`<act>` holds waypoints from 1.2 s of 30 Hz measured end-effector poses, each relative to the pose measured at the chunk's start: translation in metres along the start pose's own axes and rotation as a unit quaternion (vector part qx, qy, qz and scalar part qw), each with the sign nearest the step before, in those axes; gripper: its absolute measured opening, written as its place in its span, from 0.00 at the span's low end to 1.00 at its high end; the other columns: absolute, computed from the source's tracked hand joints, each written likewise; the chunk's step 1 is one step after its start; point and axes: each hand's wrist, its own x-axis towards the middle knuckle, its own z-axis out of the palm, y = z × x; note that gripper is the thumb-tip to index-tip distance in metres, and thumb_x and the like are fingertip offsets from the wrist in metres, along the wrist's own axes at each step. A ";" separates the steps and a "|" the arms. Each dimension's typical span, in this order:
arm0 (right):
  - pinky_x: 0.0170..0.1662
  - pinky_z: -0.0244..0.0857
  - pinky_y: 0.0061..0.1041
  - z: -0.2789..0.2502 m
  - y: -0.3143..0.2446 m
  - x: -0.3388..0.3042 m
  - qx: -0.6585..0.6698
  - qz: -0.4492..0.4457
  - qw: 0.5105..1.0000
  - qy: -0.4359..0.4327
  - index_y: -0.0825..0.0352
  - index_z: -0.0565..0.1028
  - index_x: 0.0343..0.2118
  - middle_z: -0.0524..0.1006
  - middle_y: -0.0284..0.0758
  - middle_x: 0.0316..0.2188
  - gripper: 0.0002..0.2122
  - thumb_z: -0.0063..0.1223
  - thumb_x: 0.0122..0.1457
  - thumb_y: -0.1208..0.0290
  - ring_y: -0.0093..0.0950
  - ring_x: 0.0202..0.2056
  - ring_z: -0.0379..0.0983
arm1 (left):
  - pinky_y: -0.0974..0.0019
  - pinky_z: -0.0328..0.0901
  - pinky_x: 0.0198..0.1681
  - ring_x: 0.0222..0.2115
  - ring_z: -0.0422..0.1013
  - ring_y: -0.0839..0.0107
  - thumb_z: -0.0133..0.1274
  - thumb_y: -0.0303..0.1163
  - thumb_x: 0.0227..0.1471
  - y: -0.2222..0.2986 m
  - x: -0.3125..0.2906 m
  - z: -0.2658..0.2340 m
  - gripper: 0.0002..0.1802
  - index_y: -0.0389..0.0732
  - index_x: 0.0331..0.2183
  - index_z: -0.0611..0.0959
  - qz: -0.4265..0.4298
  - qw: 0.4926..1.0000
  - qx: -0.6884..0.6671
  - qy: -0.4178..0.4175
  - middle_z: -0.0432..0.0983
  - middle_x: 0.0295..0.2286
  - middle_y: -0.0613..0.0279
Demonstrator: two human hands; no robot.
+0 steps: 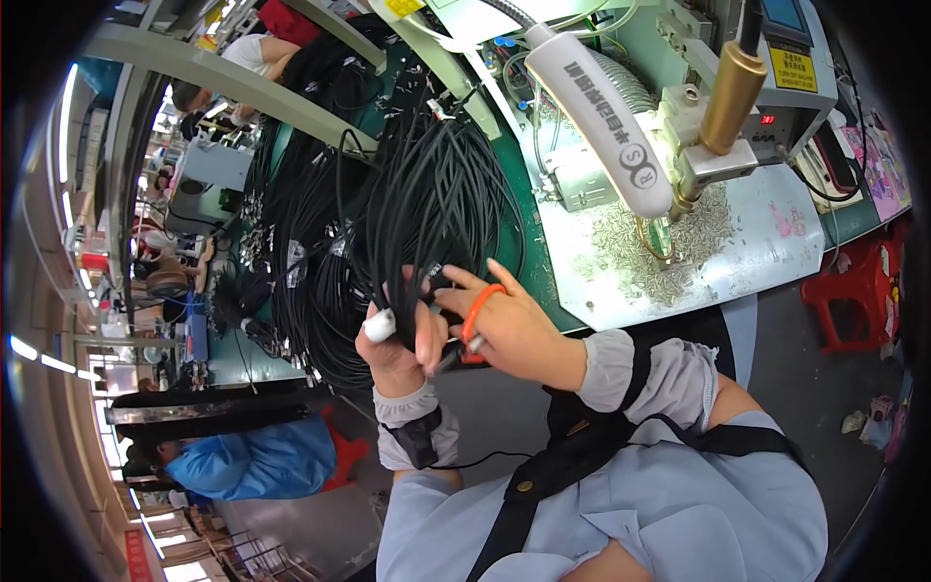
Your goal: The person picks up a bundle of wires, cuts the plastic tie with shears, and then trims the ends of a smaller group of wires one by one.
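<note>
My left hand (396,347), with a white wrapping on one digit, is closed around a bundle of black cables (393,257) at the near edge of the green bench. My right hand (519,330) is just to its right, its fingertips at a dark cable part (435,274) beside the bundle. An orange loop handle (479,312) hangs round the fingers of the right hand; the grey end below looks like part of small scissors or snips, mostly hidden. The cables' ends inside the left hand are covered by its fingers.
A large heap of coiled black cables (325,281) covers the bench on the left. To the right stands a machine with a white metal plate (747,252), strewn with small metal pieces (693,242). A red stool (849,296) is at far right; a person in blue (257,458) sits at left.
</note>
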 end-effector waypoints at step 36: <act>0.28 0.63 0.23 -0.028 -0.064 -0.026 0.344 0.143 0.859 -0.352 0.69 0.70 0.32 0.74 0.33 0.22 0.11 0.55 0.48 0.69 0.29 0.29 0.73 | 0.65 0.63 0.32 0.22 0.63 0.74 0.44 0.29 0.52 0.014 -0.091 0.089 0.16 0.39 0.44 0.66 0.119 0.910 0.073 0.389 0.65 0.26 0.67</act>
